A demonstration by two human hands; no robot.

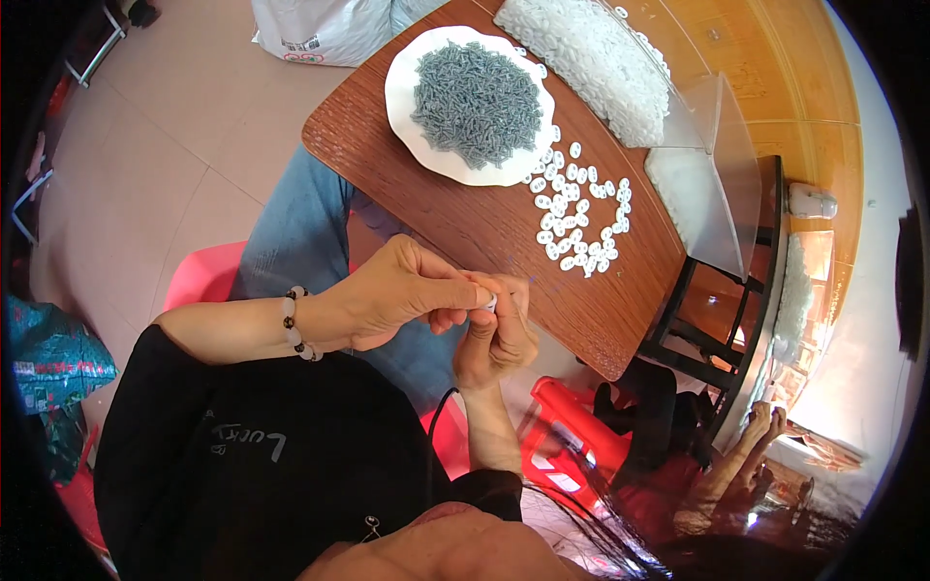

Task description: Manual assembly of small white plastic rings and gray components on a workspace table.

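Close together in front of my body, just off the near edge of the brown table (455,232), both hands meet at a small white plastic piece (490,304). My left hand (412,290), with a beaded bracelet on its wrist, pinches it between thumb and forefinger. My right hand (496,339) is closed round it from the other side, fingers curled. Most of the piece is hidden by the fingertips. Small white oval pieces with two holes (581,208) lie scattered on the table. Beside them a white scalloped plate (402,97) holds a heap of small grey screws (477,105).
A clear-walled bin of white pieces (601,68) and a white slab-like surface (683,194) line the table's far side. White sacks (315,29) stand on the floor. A pink stool (199,276) is under me. Another person's hands (760,426) show at lower right.
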